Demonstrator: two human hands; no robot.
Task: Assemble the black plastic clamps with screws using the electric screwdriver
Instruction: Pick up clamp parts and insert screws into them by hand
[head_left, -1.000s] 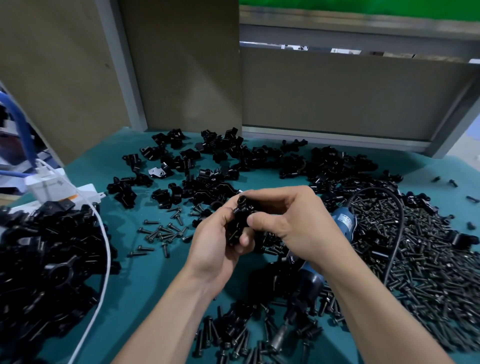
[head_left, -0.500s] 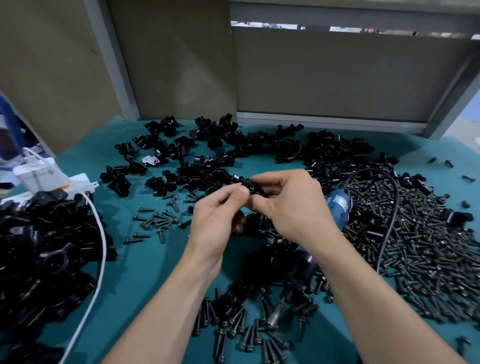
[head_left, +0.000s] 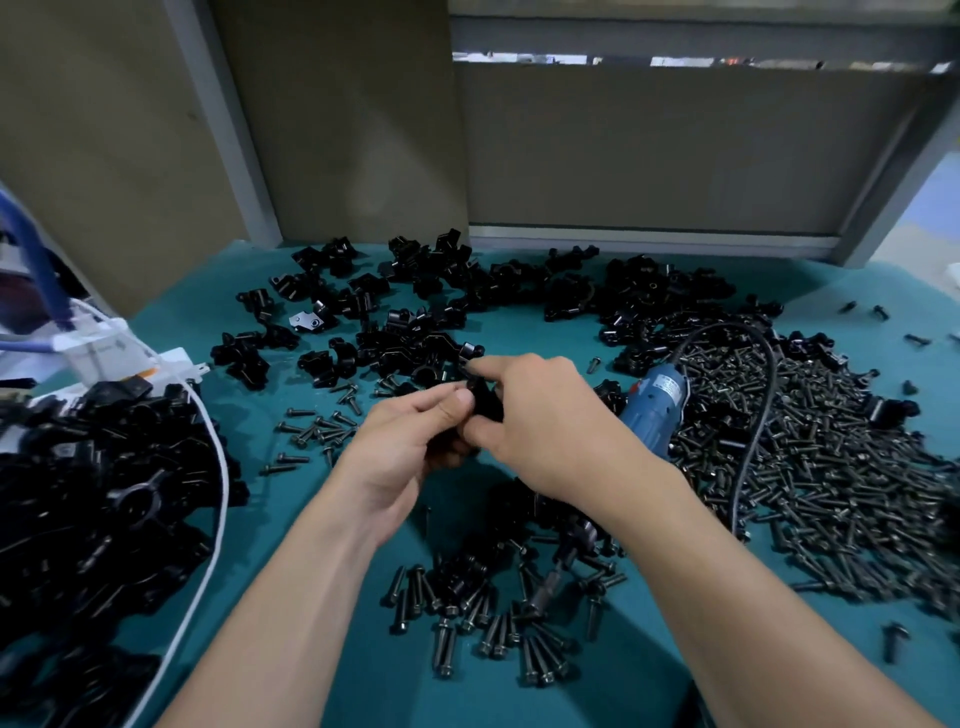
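We hold one black plastic clamp (head_left: 484, 402) above the teal table mat (head_left: 291, 525), caught between both hands. Our left hand (head_left: 410, 457) has its fingers curled, thumb and forefinger pinching the clamp's left side. Our right hand (head_left: 545, 421) comes in from the other side, with thumb and fingers curled round the same piece. We cannot tell whether a screw sits in the clamp, because the fingers cover most of it. The electric screwdriver (head_left: 655, 408) lies on the mat, untouched, partly hidden under our right forearm. Its blue body shows beyond the wrist and its bit end (head_left: 551, 574) pokes out among the near screws (head_left: 493, 629). Its black cord (head_left: 753, 415) arches over the big pile of screws (head_left: 841, 478) on the right. Loose clamps (head_left: 441, 312) spread across the far side of the mat, and a few scattered screws (head_left: 317, 431) lie just left of our left hand. At far left sits a heap of black parts (head_left: 104, 519), with a white cable (head_left: 215, 467) running beside it.
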